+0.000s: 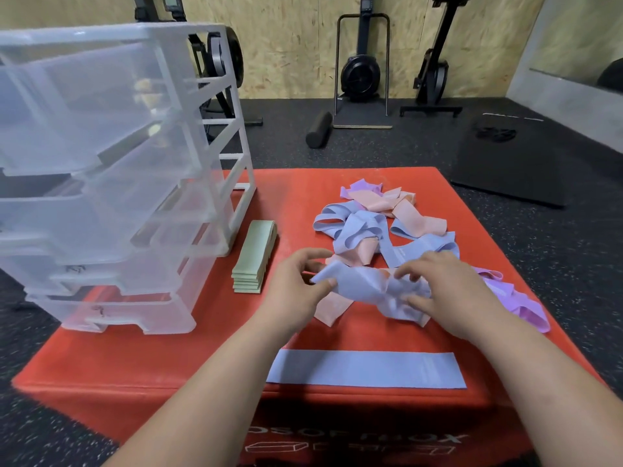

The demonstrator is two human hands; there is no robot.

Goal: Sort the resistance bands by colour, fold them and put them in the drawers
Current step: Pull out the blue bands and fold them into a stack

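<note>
**Item: blue resistance band, in hand**

The blue resistance band (357, 284) was held crumpled, just above the middle of the red soft box (168, 358). The left grip (296, 281) pinched one end. The right grip (448, 288) curled into the bunched other end.

Handling: judged light, limp and stretchy, not fragile. It would best be taken at both ends and drawn flat.

Nearby were a flat blue band (364, 370) at the near edge, a folded green stack (253, 261) beside the clear drawer unit (101, 163), and a mixed tangle (371, 227) behind.

Surface: textured red covering, probably grippy.

Room: a gym — speckled rubber floor (337, 153), board wall (296, 45) and upright rowing machines (360, 69).
</note>
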